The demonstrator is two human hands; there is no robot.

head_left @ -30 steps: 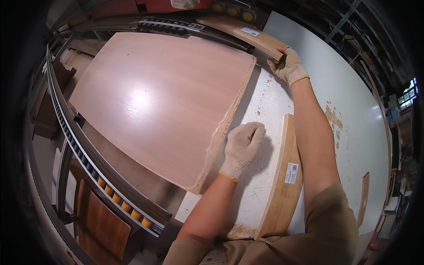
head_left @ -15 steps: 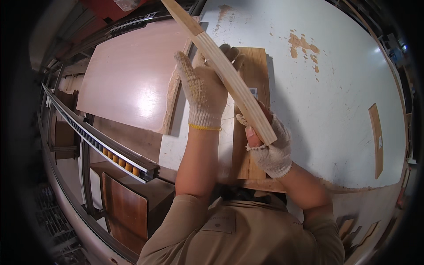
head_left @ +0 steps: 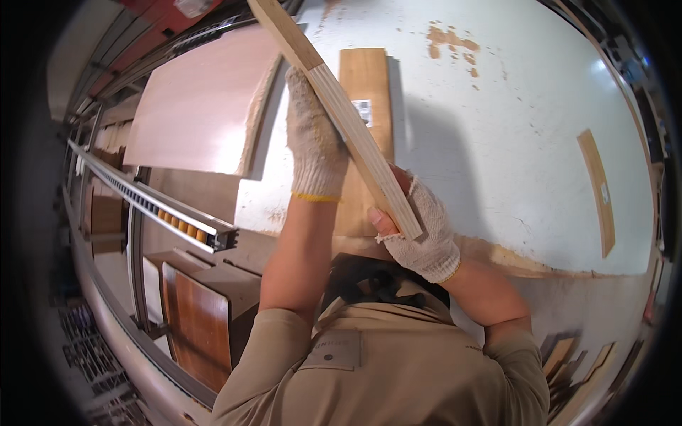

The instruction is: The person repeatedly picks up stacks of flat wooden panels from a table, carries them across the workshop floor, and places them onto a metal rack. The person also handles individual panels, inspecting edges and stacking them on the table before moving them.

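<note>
A long wooden board (head_left: 353,128), seen along its pale layered edge, is held up slantwise over the table. Its near end rests in my right hand (head_left: 425,238), which wears a fingerless-tipped knit glove; the bare thumb lies on one side and the fingers are behind. My left hand (head_left: 315,138), in a white knit glove with a yellow cuff band, is closed against the board farther up, its fingers mostly hidden. Beneath lies another flat wooden board (head_left: 371,78) with a white label (head_left: 362,112), partly covered by the held one.
A large pinkish panel (head_left: 199,99) with a rough edge lies to the left. A roller rail (head_left: 153,202) runs beside it, above a brown panel (head_left: 197,319). The white table (head_left: 511,170) bears worn patches and a narrow labelled strip (head_left: 598,192) at right.
The left hand's spread fingers have come in against the held board and are now mostly hidden. My view has shifted, so the table and lying board appear farther left and higher.
</note>
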